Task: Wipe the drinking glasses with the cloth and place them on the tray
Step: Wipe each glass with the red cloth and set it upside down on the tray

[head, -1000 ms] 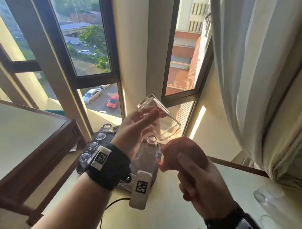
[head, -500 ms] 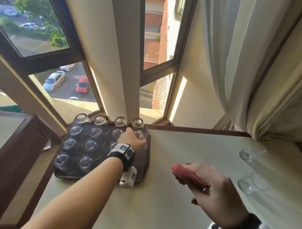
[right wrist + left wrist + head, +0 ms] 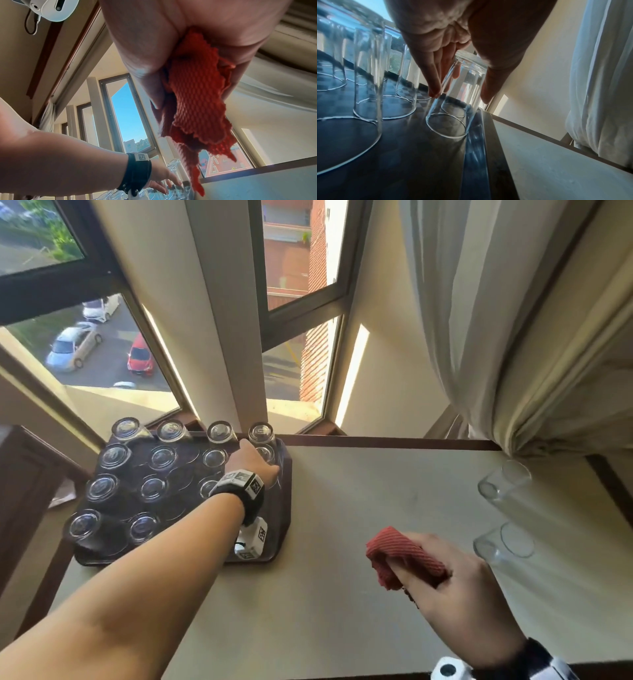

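A dark tray [image 3: 275, 510] at the table's back left carries several clear glasses [image 3: 161, 457] standing upside down. My left hand [image 3: 260, 467] reaches over the tray's right edge and grips one upturned glass [image 3: 453, 102] from above, fingers on one side and thumb on the other. That glass tilts, its rim low over the tray [image 3: 419, 155]. My right hand [image 3: 445, 587] hovers above the table and holds a bunched red cloth [image 3: 397, 549], which hangs from the fist in the right wrist view [image 3: 193, 101].
Two more clear glasses [image 3: 503, 481] [image 3: 503, 542] lie on their sides at the right of the pale table [image 3: 342, 508]. A white curtain [image 3: 513, 337] hangs behind them. Windows and a wooden sill border the far edge.
One second ago my left hand held the glass up by the cloth. It has since carried the glass down to the tray's right edge, while my right hand drew back with the cloth.
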### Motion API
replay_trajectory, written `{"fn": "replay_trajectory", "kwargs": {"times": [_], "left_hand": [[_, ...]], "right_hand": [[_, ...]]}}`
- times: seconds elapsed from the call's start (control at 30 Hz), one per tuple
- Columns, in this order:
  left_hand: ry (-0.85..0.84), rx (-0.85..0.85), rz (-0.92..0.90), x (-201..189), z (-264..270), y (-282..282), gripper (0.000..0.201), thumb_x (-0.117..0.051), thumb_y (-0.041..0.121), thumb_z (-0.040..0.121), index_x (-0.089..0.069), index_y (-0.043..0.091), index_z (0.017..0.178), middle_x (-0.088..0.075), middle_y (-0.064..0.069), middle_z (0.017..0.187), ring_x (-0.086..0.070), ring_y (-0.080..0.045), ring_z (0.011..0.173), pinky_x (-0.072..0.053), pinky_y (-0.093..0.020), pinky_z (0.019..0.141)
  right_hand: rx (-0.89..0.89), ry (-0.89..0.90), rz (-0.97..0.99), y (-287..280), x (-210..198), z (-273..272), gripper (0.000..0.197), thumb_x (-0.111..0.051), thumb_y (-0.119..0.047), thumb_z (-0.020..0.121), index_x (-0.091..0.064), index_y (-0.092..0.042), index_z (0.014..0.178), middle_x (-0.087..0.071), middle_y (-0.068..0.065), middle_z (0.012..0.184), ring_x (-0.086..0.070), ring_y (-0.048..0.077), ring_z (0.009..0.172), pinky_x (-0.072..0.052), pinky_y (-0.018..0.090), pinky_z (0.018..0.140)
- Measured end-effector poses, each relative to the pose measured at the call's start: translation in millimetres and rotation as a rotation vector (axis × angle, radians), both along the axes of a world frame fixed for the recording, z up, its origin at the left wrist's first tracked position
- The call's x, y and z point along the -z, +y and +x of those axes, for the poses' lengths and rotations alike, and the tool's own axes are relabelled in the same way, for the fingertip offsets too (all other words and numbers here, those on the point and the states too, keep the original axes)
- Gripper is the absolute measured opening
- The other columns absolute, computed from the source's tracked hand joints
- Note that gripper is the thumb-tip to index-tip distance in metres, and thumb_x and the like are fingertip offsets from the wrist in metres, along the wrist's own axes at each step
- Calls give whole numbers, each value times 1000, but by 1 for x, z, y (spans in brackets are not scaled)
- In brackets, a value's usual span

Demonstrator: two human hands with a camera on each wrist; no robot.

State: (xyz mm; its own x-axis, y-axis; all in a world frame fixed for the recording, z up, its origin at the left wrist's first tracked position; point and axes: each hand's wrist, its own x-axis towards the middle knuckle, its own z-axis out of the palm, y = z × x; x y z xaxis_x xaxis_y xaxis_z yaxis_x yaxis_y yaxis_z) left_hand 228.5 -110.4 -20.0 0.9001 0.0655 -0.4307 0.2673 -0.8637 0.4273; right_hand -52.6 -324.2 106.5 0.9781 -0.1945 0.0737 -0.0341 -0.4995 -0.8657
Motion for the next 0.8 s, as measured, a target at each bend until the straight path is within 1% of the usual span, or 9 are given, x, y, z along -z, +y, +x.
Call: {"fn": "replay_trajectory", "kwargs": {"times": [0.13,0.23,0.33,0.43,0.47,0.53,0.63,0.73,0.8], "left_hand": [[-3,-35,21,5,-1,-1,88,-81,38,86,-32,6,152,-63,-17,136,-65,-38,123,-55,-47,100],[28,-55,41,3,-5,-4,95,-84,42,84,-28,4,152,-60,-20,139,-63,-41,124,-55,-50,101],[-5,-104,80,-14,-19,-19,103,-82,53,83,-26,4,154,-47,-25,150,-51,-46,138,-49,-57,108],[-205,-104,112,-39,-59,-56,100,-75,60,86,-26,7,155,-34,-26,154,-35,-46,145,-39,-59,116],[-292,-59,67,-46,-78,-75,95,-74,59,87,-29,9,155,-35,-24,153,-34,-44,145,-35,-57,118],[-395,134,-75,-51,-121,-120,88,-74,58,88,-35,14,154,-41,-18,148,-36,-38,141,-31,-51,121],[-299,476,-260,-40,-175,-198,88,-74,59,89,-32,26,158,-45,-6,150,-40,-27,139,-36,-43,120],[-184,757,-318,-13,-205,-275,96,-78,59,86,-26,34,162,-44,-2,154,-40,-27,141,-37,-41,119],[-106,861,-307,5,-213,-314,108,-83,58,82,-20,33,165,-41,-3,159,-40,-30,144,-37,-42,121]], "right_hand": [[19,22,1,-10,-1,-7,21,-77,-14,89,-78,-29,104,-77,-2,84,-74,15,72,-55,21,68],[60,48,-2,-24,-1,-18,18,-76,-18,91,-78,-28,106,-77,-3,86,-75,17,76,-55,25,69],[136,69,35,-46,-2,-34,17,-75,-18,92,-77,-25,107,-78,-4,87,-75,16,77,-56,28,70],[274,74,32,-72,-9,-51,17,-76,-17,89,-76,-27,102,-78,-9,81,-74,11,70,-60,33,67],[332,78,31,-81,-11,-57,17,-77,-17,88,-76,-29,99,-78,-10,79,-74,9,68,-61,35,66],[444,83,16,-102,-13,-68,13,-78,-19,86,-75,-30,92,-75,-11,73,-72,8,62,-62,38,62],[584,61,-59,-137,-11,-85,8,-81,-25,83,-74,-26,85,-72,-8,68,-69,7,60,-60,35,58],[645,28,-12,-168,-15,-101,7,-80,-20,84,-74,-22,84,-70,-1,66,-66,8,53,-54,19,49],[637,35,-35,-185,-17,-110,7,-79,-21,85,-73,-25,85,-68,-2,62,-65,13,52,-54,24,47]]}}
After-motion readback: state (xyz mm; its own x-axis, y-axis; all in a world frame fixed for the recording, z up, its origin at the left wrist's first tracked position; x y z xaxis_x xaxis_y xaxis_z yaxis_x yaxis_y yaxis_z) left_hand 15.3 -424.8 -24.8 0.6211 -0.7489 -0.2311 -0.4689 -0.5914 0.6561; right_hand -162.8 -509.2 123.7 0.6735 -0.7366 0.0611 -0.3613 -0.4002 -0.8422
